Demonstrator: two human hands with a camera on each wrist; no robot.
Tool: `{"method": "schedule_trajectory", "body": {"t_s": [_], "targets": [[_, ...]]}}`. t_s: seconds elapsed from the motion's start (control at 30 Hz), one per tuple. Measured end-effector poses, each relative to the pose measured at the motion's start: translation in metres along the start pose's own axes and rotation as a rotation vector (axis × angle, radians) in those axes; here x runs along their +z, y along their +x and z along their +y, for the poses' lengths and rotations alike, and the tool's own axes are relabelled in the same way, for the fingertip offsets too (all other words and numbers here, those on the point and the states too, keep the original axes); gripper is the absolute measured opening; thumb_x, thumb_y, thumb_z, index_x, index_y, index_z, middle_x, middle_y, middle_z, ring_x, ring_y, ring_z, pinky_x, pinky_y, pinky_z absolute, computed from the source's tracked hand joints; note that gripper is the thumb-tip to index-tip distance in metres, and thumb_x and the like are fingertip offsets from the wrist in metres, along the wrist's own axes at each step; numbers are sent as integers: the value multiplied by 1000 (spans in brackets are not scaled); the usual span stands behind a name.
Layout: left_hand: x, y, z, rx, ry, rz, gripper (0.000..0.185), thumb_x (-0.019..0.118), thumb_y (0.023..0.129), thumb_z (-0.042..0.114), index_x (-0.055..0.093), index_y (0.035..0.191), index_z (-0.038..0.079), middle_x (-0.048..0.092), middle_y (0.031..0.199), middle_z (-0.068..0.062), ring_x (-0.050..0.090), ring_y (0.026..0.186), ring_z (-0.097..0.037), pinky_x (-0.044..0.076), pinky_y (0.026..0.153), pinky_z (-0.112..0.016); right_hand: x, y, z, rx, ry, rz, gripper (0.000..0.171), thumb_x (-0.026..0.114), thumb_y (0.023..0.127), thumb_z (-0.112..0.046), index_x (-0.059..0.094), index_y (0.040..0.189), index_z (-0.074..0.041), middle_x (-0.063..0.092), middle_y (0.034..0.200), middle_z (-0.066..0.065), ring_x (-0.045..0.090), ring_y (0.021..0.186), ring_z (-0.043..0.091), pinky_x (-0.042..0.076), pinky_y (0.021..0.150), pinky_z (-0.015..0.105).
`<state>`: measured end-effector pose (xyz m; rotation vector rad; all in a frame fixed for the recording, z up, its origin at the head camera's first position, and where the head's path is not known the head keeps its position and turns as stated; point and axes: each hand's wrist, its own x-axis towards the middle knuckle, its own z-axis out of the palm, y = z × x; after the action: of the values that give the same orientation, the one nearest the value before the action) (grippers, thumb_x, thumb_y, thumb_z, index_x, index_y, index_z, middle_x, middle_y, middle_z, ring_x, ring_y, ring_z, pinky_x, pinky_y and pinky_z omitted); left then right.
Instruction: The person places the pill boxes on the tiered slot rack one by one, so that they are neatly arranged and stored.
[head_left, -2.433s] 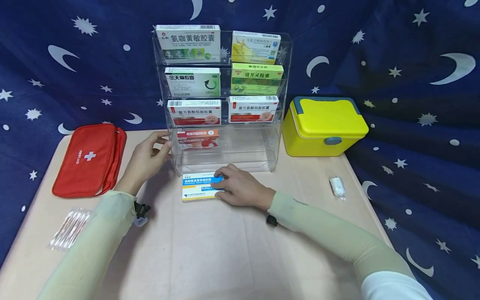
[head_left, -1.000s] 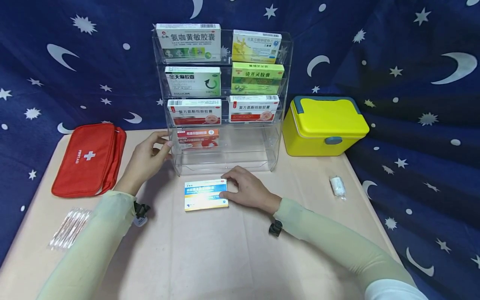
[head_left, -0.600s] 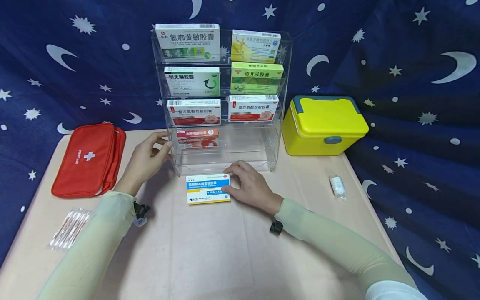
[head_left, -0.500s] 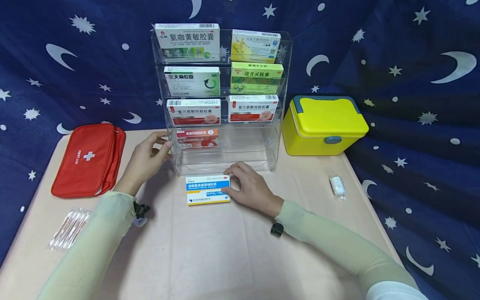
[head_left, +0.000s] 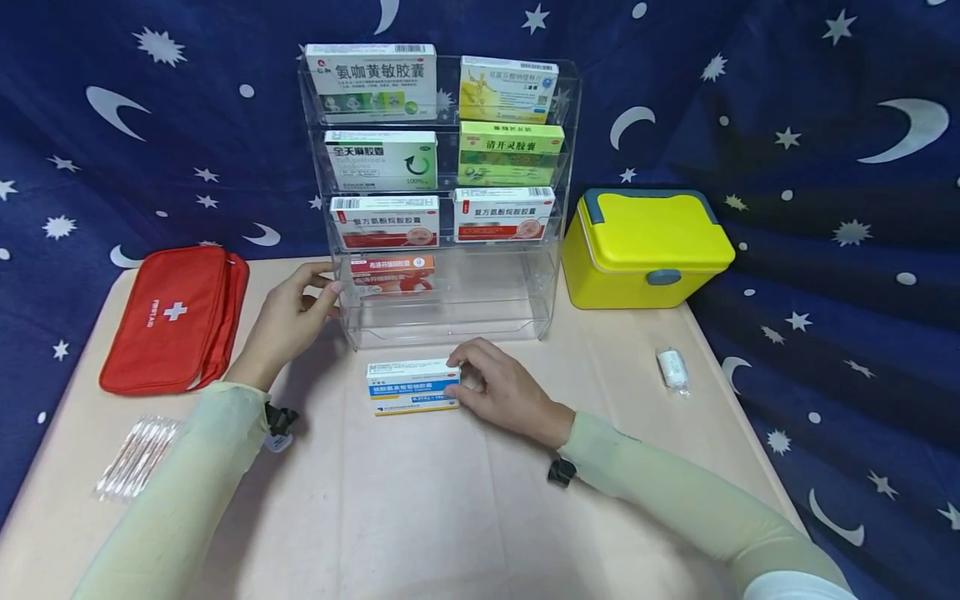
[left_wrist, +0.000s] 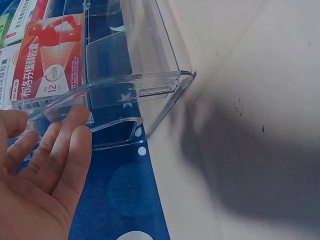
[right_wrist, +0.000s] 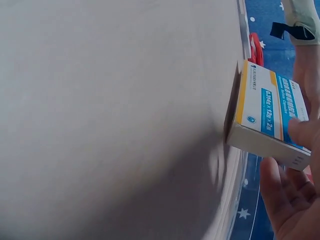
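Note:
My right hand (head_left: 506,387) pinches the right end of a white, blue and yellow medicine box (head_left: 405,387), thumb on its printed front and fingers behind. The box leans back a little, its top edge showing in the head view, just in front of the clear display rack (head_left: 487,317). Whether it touches the table cannot be seen. My left hand (head_left: 288,317) holds the rack's left side edge between thumb and fingers; some fingertips are hidden in the head view. An orange-red medicine box (head_left: 393,275) stands in the left of the rack's bottom tier.
Pairs of medicine boxes fill the upper tiers, such as a green box (head_left: 510,154). A yellow storage box (head_left: 648,250) stands right of the rack, a wrapped white roll (head_left: 672,369) nearer. At left lie a red first-aid pouch (head_left: 172,321) and packed cotton swabs (head_left: 138,458).
Over the last second my right hand has lifted the box toward the rack, then drawn it back slightly, tilting its top edge into view. My left hand stays on the rack.

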<state>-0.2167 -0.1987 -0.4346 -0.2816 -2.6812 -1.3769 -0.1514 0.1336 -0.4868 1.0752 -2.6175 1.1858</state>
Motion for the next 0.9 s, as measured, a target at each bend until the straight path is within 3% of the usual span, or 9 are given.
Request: {"method": "schedule_trajectory", "body": {"t_s": [0.2, 0.33, 0.5, 0.67, 0.9], "targets": [[3, 2, -2, 10, -12, -2, 41, 59, 105, 30, 56, 141, 11, 65, 112, -16, 73, 79, -36, 51, 61, -21, -8, 5, 2, 27, 91, 31, 31, 81, 90, -16, 63, 115, -17, 60, 113, -8, 63, 93, 13, 55, 70, 28], [2, 0, 0, 1, -15, -4, 41, 58, 105, 30, 55, 141, 11, 65, 113, -16, 72, 81, -39, 51, 61, -21, -32, 14, 4, 44, 145, 66, 29, 80, 90, -14, 66, 115, -18, 62, 118, -8, 65, 102, 11, 57, 74, 33], [1, 0, 1, -3, -19, -6, 41, 58, 105, 30, 55, 141, 11, 65, 114, -17, 72, 83, -40, 51, 62, -21, -87, 33, 7, 59, 97, 168, 27, 81, 89, -13, 68, 113, -17, 63, 117, -7, 65, 98, 13, 57, 69, 30], [1, 0, -1, -9, -14, -1, 41, 58, 105, 30, 55, 141, 11, 65, 114, -16, 72, 82, -39, 51, 62, -21, -139, 51, 13, 20, 13, 258, 26, 81, 89, -12, 70, 113, -14, 65, 114, -6, 65, 92, 13, 56, 67, 28], [2, 0, -2, -16, -18, 4, 41, 58, 105, 31, 55, 141, 11, 65, 112, -16, 73, 80, -34, 51, 62, -21, -167, 66, 25, -20, -94, 277, 24, 79, 91, -15, 71, 113, -16, 65, 119, -8, 63, 93, 12, 54, 67, 29]]}}
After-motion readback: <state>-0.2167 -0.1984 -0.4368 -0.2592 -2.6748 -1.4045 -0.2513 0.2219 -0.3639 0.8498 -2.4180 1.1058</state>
